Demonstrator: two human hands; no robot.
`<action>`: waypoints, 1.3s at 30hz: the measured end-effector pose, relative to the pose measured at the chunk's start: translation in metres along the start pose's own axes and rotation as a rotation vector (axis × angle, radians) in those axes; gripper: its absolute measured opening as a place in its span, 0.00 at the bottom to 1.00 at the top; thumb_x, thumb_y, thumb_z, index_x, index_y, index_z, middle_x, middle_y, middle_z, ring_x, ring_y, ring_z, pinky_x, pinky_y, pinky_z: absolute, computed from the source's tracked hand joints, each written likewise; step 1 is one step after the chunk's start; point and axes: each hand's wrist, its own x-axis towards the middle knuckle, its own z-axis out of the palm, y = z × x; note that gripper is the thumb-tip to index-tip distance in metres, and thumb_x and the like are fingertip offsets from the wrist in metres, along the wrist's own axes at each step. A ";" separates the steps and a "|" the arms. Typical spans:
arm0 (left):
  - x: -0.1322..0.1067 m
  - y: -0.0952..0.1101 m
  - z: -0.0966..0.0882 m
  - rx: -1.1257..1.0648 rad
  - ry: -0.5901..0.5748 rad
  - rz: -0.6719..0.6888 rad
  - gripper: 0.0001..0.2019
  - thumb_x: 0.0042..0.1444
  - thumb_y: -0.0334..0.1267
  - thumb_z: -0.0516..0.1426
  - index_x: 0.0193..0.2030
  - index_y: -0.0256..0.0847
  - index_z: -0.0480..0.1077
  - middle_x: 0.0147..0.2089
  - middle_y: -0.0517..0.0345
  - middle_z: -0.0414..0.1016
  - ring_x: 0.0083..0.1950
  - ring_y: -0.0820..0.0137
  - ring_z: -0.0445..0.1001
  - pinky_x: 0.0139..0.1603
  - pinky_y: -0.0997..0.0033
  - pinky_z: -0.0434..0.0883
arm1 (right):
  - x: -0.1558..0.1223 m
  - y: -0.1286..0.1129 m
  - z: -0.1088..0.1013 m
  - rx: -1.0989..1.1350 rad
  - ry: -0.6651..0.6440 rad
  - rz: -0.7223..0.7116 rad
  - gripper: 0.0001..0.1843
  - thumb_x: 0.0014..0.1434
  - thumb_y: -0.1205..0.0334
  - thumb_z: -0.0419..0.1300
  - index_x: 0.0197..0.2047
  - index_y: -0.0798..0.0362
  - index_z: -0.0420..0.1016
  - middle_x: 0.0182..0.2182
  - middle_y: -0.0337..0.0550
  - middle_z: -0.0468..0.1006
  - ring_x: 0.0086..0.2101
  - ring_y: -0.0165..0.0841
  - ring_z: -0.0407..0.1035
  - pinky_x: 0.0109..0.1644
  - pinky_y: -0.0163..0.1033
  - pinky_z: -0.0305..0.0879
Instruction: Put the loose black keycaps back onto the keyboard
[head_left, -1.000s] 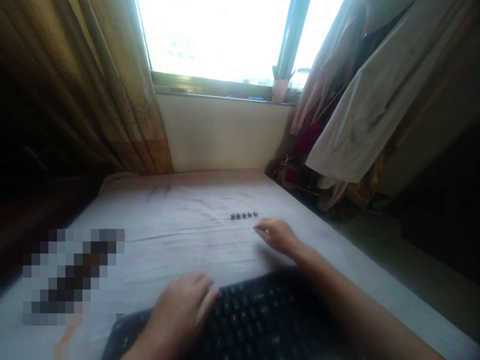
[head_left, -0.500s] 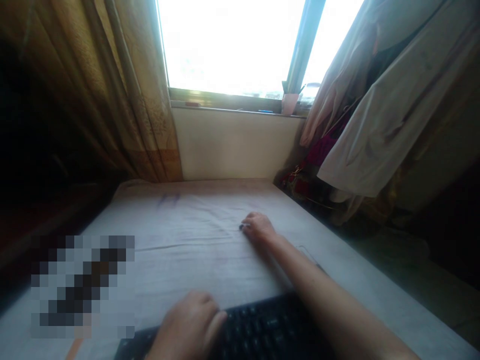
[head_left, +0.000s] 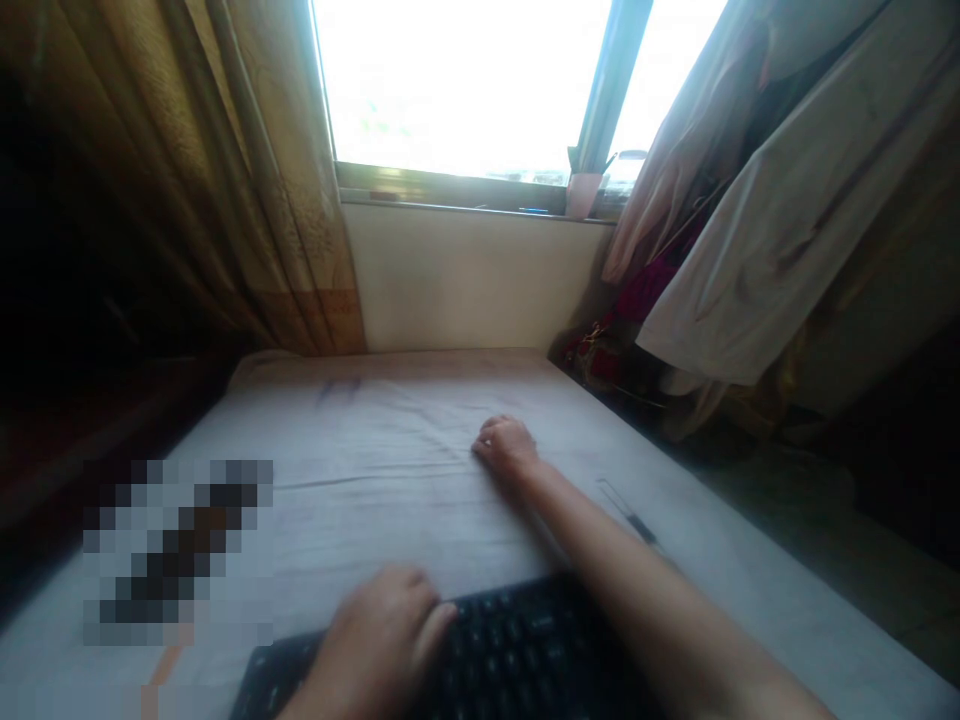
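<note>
A black keyboard (head_left: 517, 640) lies on the white sheet at the bottom of the view. My left hand (head_left: 386, 625) is closed over its far edge, the thumb lying along the keys and the other fingers mostly hidden. Farther off, my right hand (head_left: 508, 446) rests on the sheet with its fingers bent together. Whatever is in those fingertips, if anything, is hidden. My right forearm crosses over the keyboard's right part and covers it. To the right of that forearm lies a thin wire loop with a dark handle (head_left: 641, 527).
The white sheet (head_left: 360, 520) covers a bed-like surface reaching the wall under the window. At left is a pixelated patch with a dark long shape (head_left: 184, 550). A curtain (head_left: 277, 200) hangs at left, clothes (head_left: 735, 260) at right. A pink pot (head_left: 581, 195) stands on the sill.
A small dark thing at my right fingertips no longer shows. The right hand has shifted slightly left and its fingers have curled. My left hand stays on the keyboard; the view tilted slightly down.
</note>
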 end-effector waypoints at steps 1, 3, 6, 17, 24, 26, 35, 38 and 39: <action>0.000 0.000 0.000 -0.001 -0.004 -0.002 0.16 0.67 0.42 0.48 0.39 0.45 0.77 0.41 0.54 0.77 0.45 0.63 0.75 0.47 0.64 0.70 | 0.001 0.000 0.000 0.002 0.001 0.000 0.11 0.62 0.58 0.61 0.41 0.50 0.85 0.47 0.44 0.81 0.48 0.38 0.70 0.52 0.36 0.62; 0.000 0.000 -0.001 -0.005 -0.012 -0.005 0.16 0.67 0.42 0.48 0.39 0.45 0.77 0.42 0.54 0.77 0.45 0.63 0.75 0.48 0.64 0.70 | 0.003 -0.001 0.001 0.005 -0.001 -0.001 0.11 0.60 0.58 0.62 0.42 0.48 0.85 0.47 0.43 0.82 0.48 0.38 0.70 0.51 0.36 0.62; -0.001 0.000 -0.002 -0.008 -0.011 0.005 0.16 0.67 0.42 0.48 0.39 0.45 0.77 0.42 0.54 0.77 0.45 0.62 0.75 0.48 0.63 0.69 | 0.002 -0.001 0.000 0.006 -0.004 -0.006 0.11 0.60 0.58 0.62 0.42 0.48 0.85 0.46 0.43 0.82 0.48 0.39 0.70 0.51 0.37 0.62; -0.001 -0.002 -0.001 -0.017 0.016 0.041 0.18 0.67 0.45 0.47 0.38 0.45 0.77 0.40 0.54 0.77 0.44 0.63 0.74 0.46 0.64 0.68 | -0.007 -0.012 -0.003 0.020 -0.012 -0.051 0.10 0.62 0.59 0.61 0.39 0.50 0.84 0.48 0.43 0.81 0.50 0.39 0.68 0.54 0.38 0.61; -0.001 -0.001 -0.004 0.006 0.004 0.048 0.17 0.67 0.44 0.48 0.38 0.44 0.77 0.41 0.54 0.77 0.45 0.62 0.74 0.46 0.63 0.68 | -0.005 -0.013 -0.003 0.032 -0.028 -0.033 0.11 0.62 0.59 0.60 0.38 0.51 0.85 0.48 0.46 0.81 0.50 0.42 0.68 0.53 0.41 0.62; -0.001 -0.001 -0.005 0.010 0.001 0.046 0.17 0.67 0.44 0.47 0.39 0.44 0.77 0.41 0.54 0.77 0.46 0.62 0.74 0.46 0.64 0.68 | -0.008 -0.014 -0.008 0.044 -0.028 -0.048 0.11 0.61 0.61 0.60 0.37 0.51 0.85 0.48 0.46 0.81 0.51 0.42 0.68 0.54 0.41 0.61; -0.003 -0.001 0.000 0.053 0.042 0.076 0.15 0.66 0.42 0.49 0.42 0.45 0.76 0.43 0.53 0.78 0.46 0.61 0.75 0.47 0.62 0.70 | -0.103 -0.011 -0.044 0.201 -0.072 -0.137 0.08 0.62 0.60 0.62 0.41 0.50 0.83 0.35 0.40 0.84 0.35 0.31 0.76 0.40 0.33 0.66; -0.007 0.002 0.005 0.091 0.098 0.114 0.13 0.65 0.40 0.51 0.50 0.45 0.74 0.49 0.51 0.77 0.49 0.58 0.75 0.48 0.58 0.72 | -0.145 -0.009 -0.047 0.273 -0.092 -0.247 0.06 0.60 0.60 0.64 0.37 0.51 0.83 0.33 0.41 0.83 0.35 0.32 0.75 0.40 0.34 0.66; -0.008 0.004 0.007 0.098 0.127 0.139 0.14 0.64 0.39 0.52 0.53 0.45 0.73 0.51 0.50 0.76 0.50 0.57 0.75 0.49 0.56 0.72 | -0.155 -0.009 -0.046 0.260 -0.100 -0.271 0.06 0.60 0.61 0.64 0.37 0.51 0.83 0.33 0.42 0.83 0.34 0.32 0.75 0.39 0.34 0.66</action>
